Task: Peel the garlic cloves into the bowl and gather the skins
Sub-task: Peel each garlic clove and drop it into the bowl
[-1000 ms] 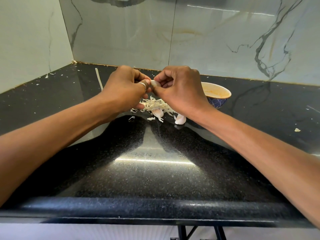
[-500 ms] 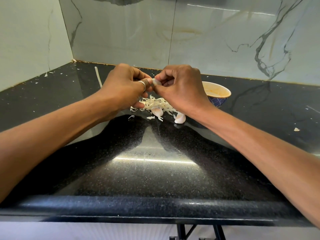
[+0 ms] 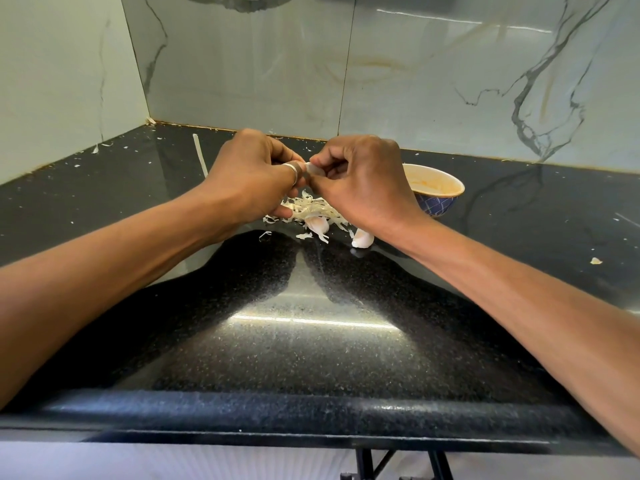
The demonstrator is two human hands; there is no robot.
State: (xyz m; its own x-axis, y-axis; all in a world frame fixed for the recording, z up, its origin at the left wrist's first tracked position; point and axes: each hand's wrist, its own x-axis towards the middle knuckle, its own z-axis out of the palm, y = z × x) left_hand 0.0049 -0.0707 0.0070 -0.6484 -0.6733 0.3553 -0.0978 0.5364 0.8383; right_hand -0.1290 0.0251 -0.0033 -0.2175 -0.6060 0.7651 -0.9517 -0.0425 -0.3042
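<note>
Almost nothing changes from a second ago: left hand [image 3: 249,174] and right hand [image 3: 363,181] stay at frame centre, fingers of both pinching the small pale garlic clove [image 3: 313,169] above the heap of papery off-white skins [image 3: 311,211] on the black speckled table [image 3: 311,341], so this clove looks only part-peeled, not yet in the blue-patterned ceramic bowl [image 3: 436,183] at centre right.
</note>
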